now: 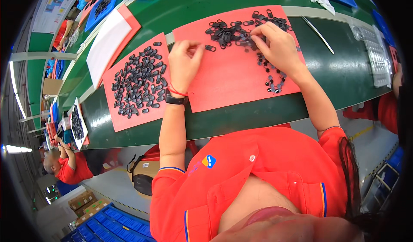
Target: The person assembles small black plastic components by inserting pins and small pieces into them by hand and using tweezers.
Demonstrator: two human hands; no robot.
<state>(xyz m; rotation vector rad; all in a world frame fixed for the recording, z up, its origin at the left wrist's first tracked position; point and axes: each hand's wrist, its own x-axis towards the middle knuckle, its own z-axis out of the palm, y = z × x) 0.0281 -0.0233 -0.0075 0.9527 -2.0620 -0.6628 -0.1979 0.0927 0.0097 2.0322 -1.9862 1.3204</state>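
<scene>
My left hand [186, 63], with a dark band on its wrist, hovers over the left part of a pink foam mat [223, 89]. Its thumb and fingers are pinched together, and whatever they hold is hidden. Just right of the fingertips lies a single black oval piece with a hole [210, 48]. At the mat's far side my right hand [277, 46] reaches in with curled fingers, touching or close to the small black pieces there; what is in its fingertips cannot be made out. A heap of black oval pieces [224, 34] lies between the hands. Small round black pieces [275, 80] trail below the right hand.
A second pink mat [122, 123] on the left carries many black oval pieces. Beyond it lie white and pink foam sheets [107, 44]. To the right are a white pen-like tool [318, 35] and clear plastic trays [373, 54]. Blue trays [103, 9] stand farther off; co-workers sit along the bench.
</scene>
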